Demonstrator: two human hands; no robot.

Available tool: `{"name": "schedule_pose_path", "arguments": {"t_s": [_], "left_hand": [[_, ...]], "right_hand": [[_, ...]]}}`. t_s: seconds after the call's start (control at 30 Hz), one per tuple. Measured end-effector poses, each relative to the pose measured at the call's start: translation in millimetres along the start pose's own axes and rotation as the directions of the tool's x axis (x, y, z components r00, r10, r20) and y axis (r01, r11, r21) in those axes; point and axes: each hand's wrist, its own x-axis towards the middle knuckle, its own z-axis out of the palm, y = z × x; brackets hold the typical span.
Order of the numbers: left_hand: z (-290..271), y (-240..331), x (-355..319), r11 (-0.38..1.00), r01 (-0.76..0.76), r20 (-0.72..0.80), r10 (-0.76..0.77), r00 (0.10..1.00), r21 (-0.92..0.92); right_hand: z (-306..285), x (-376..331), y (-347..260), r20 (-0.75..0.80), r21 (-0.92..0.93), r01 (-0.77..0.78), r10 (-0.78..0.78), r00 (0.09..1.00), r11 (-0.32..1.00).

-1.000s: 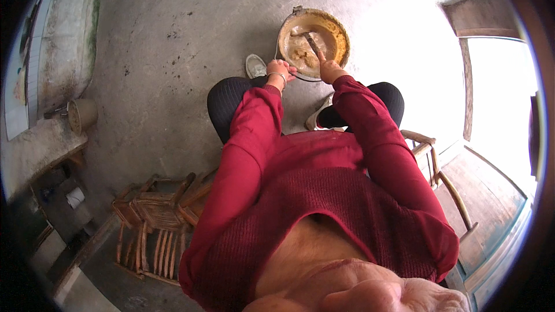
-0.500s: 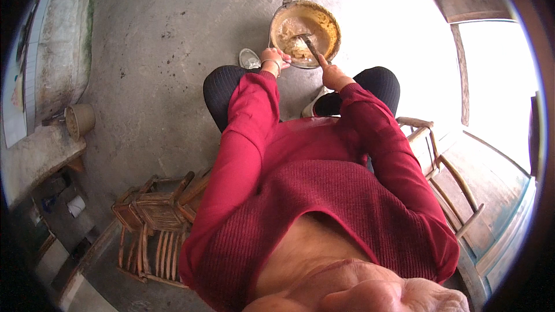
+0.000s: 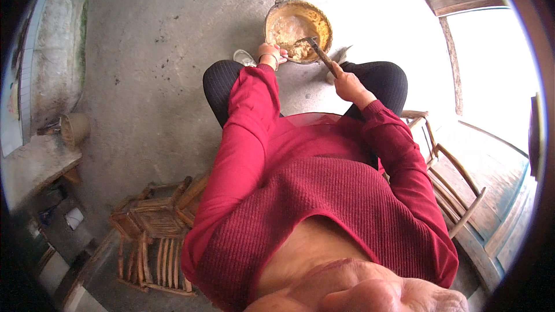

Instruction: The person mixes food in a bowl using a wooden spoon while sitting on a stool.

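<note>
A round bucket (image 3: 321,18) with a yellow-crusted inner wall stands on the floor between my feet, holding cloudy liquid and pale lumpy mash (image 3: 299,52). My left hand (image 3: 273,54) is closed at its near left rim, with the fingertips reaching over the edge. In my right hand (image 3: 350,85) is the handle of a short wooden-handled tool (image 3: 324,58), slanting down into the bucket. Its dark head sits crosswise at the mash like a small hoe; the exact kind is hard to make out.
Wooden slatted chairs (image 3: 151,219) stand behind me at the left, and another chair (image 3: 457,196) at the right. A small round pot (image 3: 74,129) sits by the ledge (image 3: 43,159) at the left. Bright light washes out the right side.
My right hand has drawn back toward me and right, pulling the tool's handle with it. The tool's head now lies at the mash near the rim. My left hand stays at the rim.
</note>
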Motion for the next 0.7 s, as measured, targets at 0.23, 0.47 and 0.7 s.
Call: {"name": "schedule_pose_path", "arguments": {"t_s": [0.23, 0.47, 0.7], "left_hand": [[-3, 4, -12, 1.000, 0.019, 0.016, -0.018, 1.000, -0.018], [-21, -5, -3, 0.998, 0.021, 0.009, -0.020, 1.000, -0.066], [-18, 0, -3, 0.997, 0.040, -0.017, -0.039, 0.999, 0.065]], "right_hand": [[32, 34, 20, 0.139, 0.002, -0.105, 0.103, 0.985, 0.994], [35, 58, 5, 0.179, 0.033, -0.146, 0.138, 0.974, 0.989], [42, 56, 10, 0.187, 0.087, -0.262, 0.242, 0.952, 0.961]]}}
